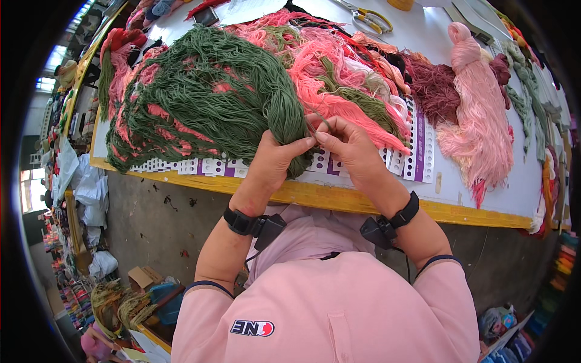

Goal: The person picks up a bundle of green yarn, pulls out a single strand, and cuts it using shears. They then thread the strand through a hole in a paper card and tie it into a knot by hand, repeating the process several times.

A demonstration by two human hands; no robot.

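Note:
A big loose skein of dark green thread (224,97) lies over the pink threads at the left and middle of the table. My left hand (275,158) is closed at the skein's right end, thumb pointing right, with the green bundle bunched behind its fingers. Close beside it, my right hand (352,148) pinches a thin green strand between thumb and forefinger. The two thumb tips nearly meet at the table's front edge. Coral-pink thread (330,107) spreads just beyond my right hand, mixed with olive and white. The lower fingers of my left hand are partly hidden.
White and purple cards with punched holes (417,148) lie under the threads along the yellow table edge (321,195). A knotted light pink skein (475,109) and maroon thread (431,88) are to the right. Yellow-handled scissors (372,23) lie at the back.

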